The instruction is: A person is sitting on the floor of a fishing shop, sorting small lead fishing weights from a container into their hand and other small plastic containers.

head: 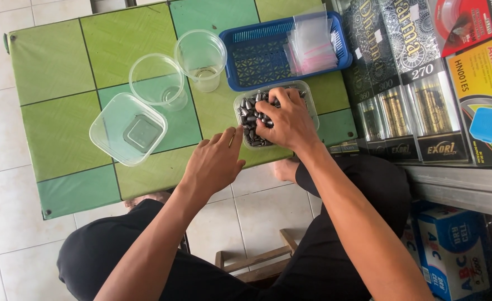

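Observation:
A clear plastic tub (310, 100) full of several small dark grey metal pieces (250, 115) sits on the green tiled table (56, 83). My right hand (287, 122) reaches into the tub, its fingers curled over the pieces. Whether it grips any cannot be told. My left hand (215, 161) rests on the table just left of the tub, fingers together, its fingertips touching the tub's near left corner. It holds nothing.
Two clear cups (158, 81) (201, 56) and an empty square clear tub (127, 129) stand left of the hands. A blue basket (257, 56) with small clear zip bags (313, 44) lies behind. Boxed goods (424, 78) line a shelf on the right. A wooden stool (257, 259) is below.

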